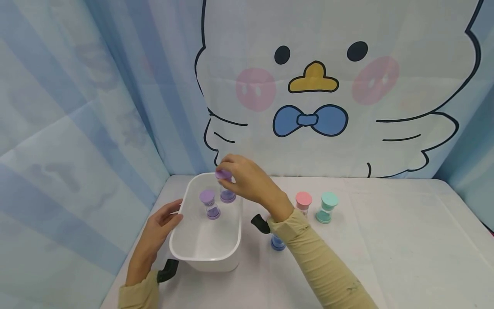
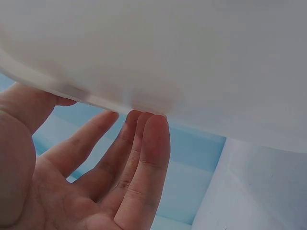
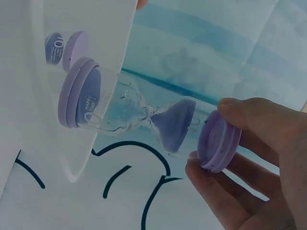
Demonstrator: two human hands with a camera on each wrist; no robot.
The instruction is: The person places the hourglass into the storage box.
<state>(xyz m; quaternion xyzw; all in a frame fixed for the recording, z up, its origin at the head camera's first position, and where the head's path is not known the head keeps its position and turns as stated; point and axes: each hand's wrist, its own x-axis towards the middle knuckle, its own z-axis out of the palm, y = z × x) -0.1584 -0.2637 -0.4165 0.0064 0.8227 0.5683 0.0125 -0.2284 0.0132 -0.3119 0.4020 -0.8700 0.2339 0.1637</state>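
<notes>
My right hand [image 1: 252, 180] pinches the top cap of a purple sand hourglass [image 1: 228, 196] over the far end of a white plastic bin [image 1: 204, 240]. In the right wrist view, thumb and fingers grip the cap of this hourglass [image 3: 175, 124], and purple sand shows in both bulbs. Another purple hourglass [image 1: 210, 204] stands inside the bin, left of the held one. At the bin's left side is my left hand [image 1: 160, 225]; the left wrist view shows its fairly straight fingers [image 2: 156, 143] touching the outer wall.
Right of the bin, a green hourglass [image 1: 326, 207] stands on the white table [image 1: 405, 240]. A pink hourglass [image 1: 303, 199] and a blue one [image 1: 277, 243] are partly hidden by the right arm. Behind the table hangs a curtain [image 1: 185, 86] with a cartoon face.
</notes>
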